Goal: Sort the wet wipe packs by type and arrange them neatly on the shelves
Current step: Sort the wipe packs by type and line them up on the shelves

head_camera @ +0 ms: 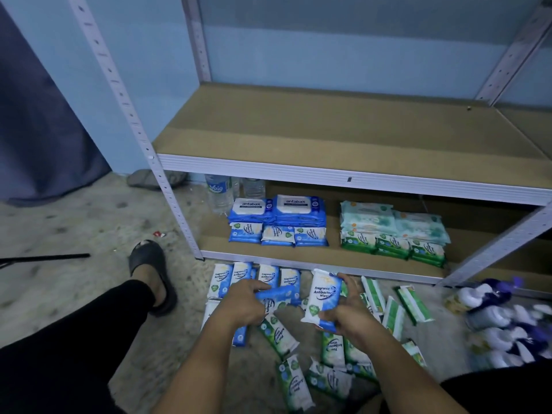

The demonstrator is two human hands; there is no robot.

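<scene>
While left hand (pixel 243 303) grips blue pack (pixel 279 293), right hand (pixel 349 316) grips wipes (pixel 324 294)

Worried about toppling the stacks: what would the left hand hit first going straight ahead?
Likely the blue packs on the floor just ahead of the left hand, then the lower shelf; its height above them is unclear.

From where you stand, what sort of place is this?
Probably a storeroom: slotted metal shelving, wipe packs stacked by type on its lowest shelf, and more packs scattered on the rough floor.
</scene>
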